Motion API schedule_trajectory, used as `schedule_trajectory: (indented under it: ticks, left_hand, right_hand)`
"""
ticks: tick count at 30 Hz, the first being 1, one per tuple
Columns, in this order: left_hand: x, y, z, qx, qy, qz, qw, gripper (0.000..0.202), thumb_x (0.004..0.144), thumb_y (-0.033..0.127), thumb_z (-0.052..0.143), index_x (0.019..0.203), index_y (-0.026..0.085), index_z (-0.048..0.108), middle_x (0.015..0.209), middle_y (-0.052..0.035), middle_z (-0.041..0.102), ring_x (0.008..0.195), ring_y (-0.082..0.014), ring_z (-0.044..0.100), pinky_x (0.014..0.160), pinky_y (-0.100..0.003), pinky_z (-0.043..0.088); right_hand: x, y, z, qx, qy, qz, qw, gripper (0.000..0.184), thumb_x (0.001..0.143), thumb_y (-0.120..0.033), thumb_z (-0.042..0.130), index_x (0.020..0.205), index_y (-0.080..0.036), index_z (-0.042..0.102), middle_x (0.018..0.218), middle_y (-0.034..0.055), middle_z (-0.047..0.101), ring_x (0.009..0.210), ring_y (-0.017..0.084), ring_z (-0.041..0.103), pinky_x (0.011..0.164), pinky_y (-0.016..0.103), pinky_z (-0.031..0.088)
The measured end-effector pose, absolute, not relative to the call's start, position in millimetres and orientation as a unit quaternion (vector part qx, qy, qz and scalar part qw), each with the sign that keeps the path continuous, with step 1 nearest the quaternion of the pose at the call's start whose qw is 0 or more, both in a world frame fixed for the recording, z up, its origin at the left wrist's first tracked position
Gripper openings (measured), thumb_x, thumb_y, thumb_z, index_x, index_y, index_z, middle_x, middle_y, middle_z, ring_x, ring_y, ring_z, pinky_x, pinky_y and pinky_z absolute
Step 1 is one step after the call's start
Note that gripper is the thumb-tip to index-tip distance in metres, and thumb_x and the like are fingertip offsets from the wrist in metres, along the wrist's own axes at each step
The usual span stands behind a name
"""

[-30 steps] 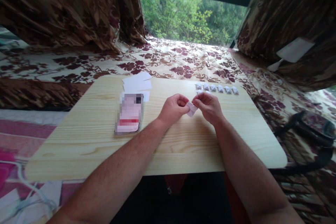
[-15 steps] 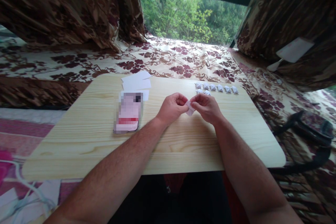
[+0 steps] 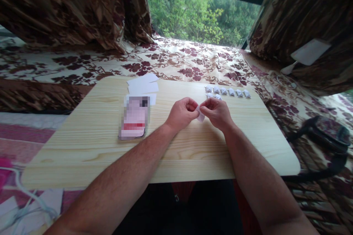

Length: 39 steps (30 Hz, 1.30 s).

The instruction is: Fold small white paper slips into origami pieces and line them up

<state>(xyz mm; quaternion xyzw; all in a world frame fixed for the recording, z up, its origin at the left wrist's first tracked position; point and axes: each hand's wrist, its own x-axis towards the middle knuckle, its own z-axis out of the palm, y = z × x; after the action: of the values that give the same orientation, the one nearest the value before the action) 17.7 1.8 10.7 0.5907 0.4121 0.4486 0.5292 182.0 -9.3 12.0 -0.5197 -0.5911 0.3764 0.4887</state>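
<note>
Over the middle of a light wooden table (image 3: 91, 147), my left hand (image 3: 182, 113) and my right hand (image 3: 217, 112) meet, both pinched on one small white folded paper piece (image 3: 200, 115). The fingers of each hand are curled around its edges, and most of the paper is hidden between them. A row of several small folded white paper shapes (image 3: 227, 91) lies on the table just beyond my right hand. A few blank white paper slips (image 3: 142, 85) lie at the far left of the table.
A phone (image 3: 134, 117) lies flat on the table left of my hands, partly over a slip. Patterned brown and cream fabric (image 3: 176, 60) covers the ledge behind the table, with curtains either side of a window. A black cable (image 3: 317, 132) lies right of the table.
My hands have drawn slightly closer together on the paper piece, which looks more tightly folded between the fingers. Everything else on the table is as it was.
</note>
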Motion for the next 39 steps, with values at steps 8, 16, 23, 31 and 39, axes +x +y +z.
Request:
schedule_trajectory:
  ticks: [8, 16, 23, 31, 39]
  left_hand:
    - [19.0, 2.6, 8.4, 0.591, 0.429, 0.454, 0.511, 0.019, 0.066, 0.023, 0.075, 0.080, 0.015, 0.066, 0.070, -0.0019, 0.070, 0.063, -0.0137, 0.064, 0.057, -0.023, 0.050]
    - [17.5, 5.7, 6.1, 0.573, 0.437, 0.454, 0.524, 0.019, 0.072, 0.031, 0.074, 0.075, 0.014, 0.067, 0.066, -0.0012, 0.065, 0.055, -0.0114, 0.057, 0.048, -0.022, 0.047]
    - [18.1, 5.5, 9.9, 0.532, 0.432, 0.466, 0.559, 0.023, 0.069, 0.032, 0.079, 0.073, 0.012, 0.068, 0.064, -0.0020, 0.066, 0.055, -0.0103, 0.057, 0.050, -0.022, 0.048]
    - [19.2, 5.3, 10.1, 0.503, 0.430, 0.468, 0.586, 0.024, 0.066, 0.032, 0.081, 0.072, 0.012, 0.069, 0.064, -0.0023, 0.066, 0.057, -0.0110, 0.059, 0.051, -0.023, 0.050]
    - [18.8, 5.4, 8.5, 0.504, 0.425, 0.469, 0.588, 0.024, 0.068, 0.032, 0.081, 0.072, 0.012, 0.068, 0.065, -0.0025, 0.067, 0.057, -0.0115, 0.060, 0.052, -0.023, 0.050]
  right_hand:
    - [178.4, -9.7, 13.0, -0.504, -0.576, 0.385, 0.515, 0.008, 0.069, -0.020, 0.071, 0.072, -0.019, 0.065, 0.064, -0.0020, 0.063, 0.057, 0.011, 0.053, 0.055, 0.026, 0.041]
    - [176.9, -9.8, 12.0, -0.473, -0.571, 0.408, 0.533, 0.009, 0.069, -0.021, 0.074, 0.074, -0.018, 0.067, 0.067, -0.0008, 0.066, 0.058, 0.012, 0.056, 0.056, 0.026, 0.043]
    - [173.7, -10.9, 11.2, -0.448, -0.560, 0.417, 0.558, 0.011, 0.068, -0.026, 0.078, 0.071, -0.019, 0.069, 0.067, 0.0001, 0.069, 0.060, 0.012, 0.058, 0.056, 0.027, 0.044]
    - [176.4, -10.6, 7.2, -0.453, -0.567, 0.408, 0.553, 0.015, 0.069, -0.030, 0.079, 0.068, -0.020, 0.068, 0.063, -0.0004, 0.067, 0.056, 0.012, 0.056, 0.054, 0.027, 0.042]
    - [175.8, -10.2, 6.9, -0.455, -0.559, 0.412, 0.557, 0.015, 0.069, -0.028, 0.078, 0.067, -0.019, 0.066, 0.061, -0.0013, 0.064, 0.054, 0.011, 0.053, 0.053, 0.026, 0.039]
